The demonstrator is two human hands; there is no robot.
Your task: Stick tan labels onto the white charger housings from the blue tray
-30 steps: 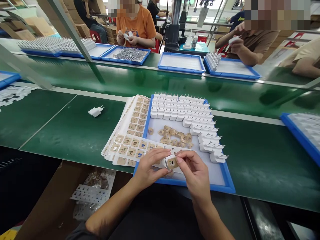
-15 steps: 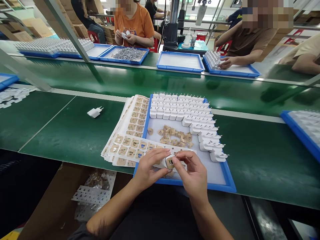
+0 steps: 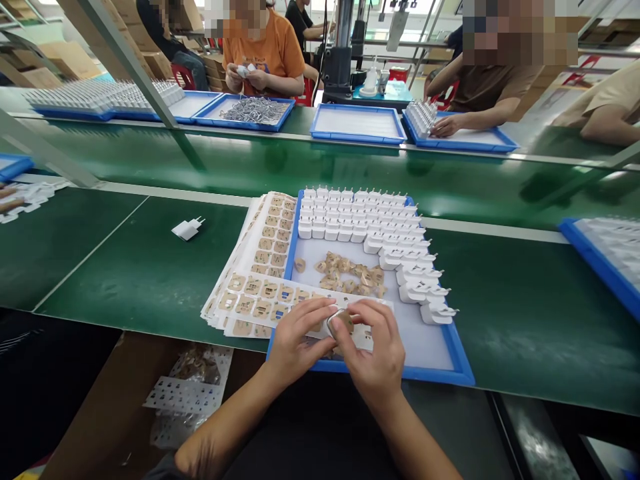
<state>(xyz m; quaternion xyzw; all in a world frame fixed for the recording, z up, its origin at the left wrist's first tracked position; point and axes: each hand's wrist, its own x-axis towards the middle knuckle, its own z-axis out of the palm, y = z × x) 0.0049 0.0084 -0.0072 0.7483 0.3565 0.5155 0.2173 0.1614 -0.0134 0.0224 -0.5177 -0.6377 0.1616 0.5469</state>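
Observation:
A white plug charger (image 3: 331,325) is between my two hands above the front of a blue-rimmed tray (image 3: 463,360). My left hand (image 3: 297,339) grips it from the left side, fingers over the top and thumb below. On its near face lies a tan sticker (image 3: 346,316), partly covered by my right hand (image 3: 377,353), whose thumb presses there with fingers curled behind. Under my hands is a sheet of tan stickers (image 3: 245,305), lying across the tray's left rim. Loose tan pieces (image 3: 350,270) are heaped in the tray. White chargers (image 3: 333,223) stand in rows along its back and right.
A stack of sticker sheets (image 3: 267,250) lies left of the tray. One lone charger (image 3: 187,229) rests on the green table (image 3: 125,267). Another tray (image 3: 605,257) is at the right. Co-workers sit across the green belt (image 3: 280,163). Used sheets (image 3: 187,395) lie in a box below.
My right thumb has slid left across the charger's face and covers more of the sticker. A person's fingers have appeared at the far left edge.

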